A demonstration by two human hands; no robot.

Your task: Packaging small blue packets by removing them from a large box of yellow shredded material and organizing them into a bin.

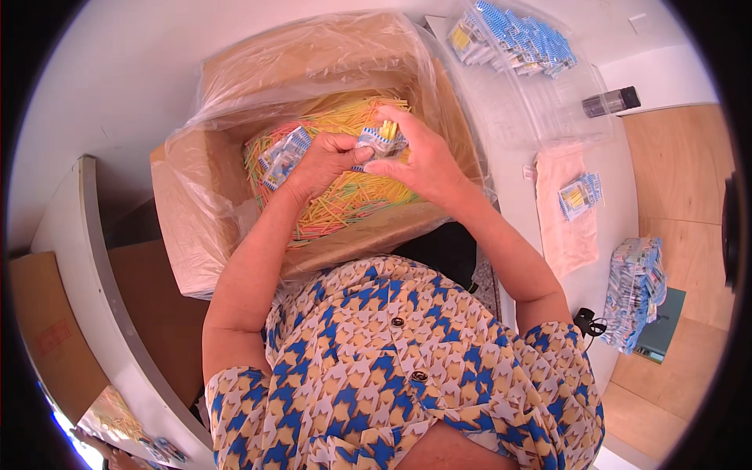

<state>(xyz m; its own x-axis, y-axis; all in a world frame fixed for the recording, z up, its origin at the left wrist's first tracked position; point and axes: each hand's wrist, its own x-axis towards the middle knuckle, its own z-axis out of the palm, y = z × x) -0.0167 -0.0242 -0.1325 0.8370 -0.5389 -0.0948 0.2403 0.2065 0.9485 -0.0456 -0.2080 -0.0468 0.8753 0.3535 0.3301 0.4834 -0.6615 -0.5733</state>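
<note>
Over a lined carton, my left hand (319,166) is closed on a small blue-and-clear plastic packet (379,142), pinching its edge between thumb and fingers. Short yellow sticks (389,129) poke out at the packet's top. My right hand (423,160) curls round them from the right, its thumb below the packet and its fingertips by the sticks. Part of the packet is hidden behind the fingers. Beside my left wrist, more flat packets (283,157) lie on a heap of thin yellow, pink and green sticks (345,205).
The cardboard box (192,200) has clear film over its rim. At right are a plastic bin (540,102) with packets, a dark-capped bottle (607,103), a pink cloth (565,235) bearing a filled packet (580,196), and a packet stack (633,294). Another person's hand (98,445) shows lower left.
</note>
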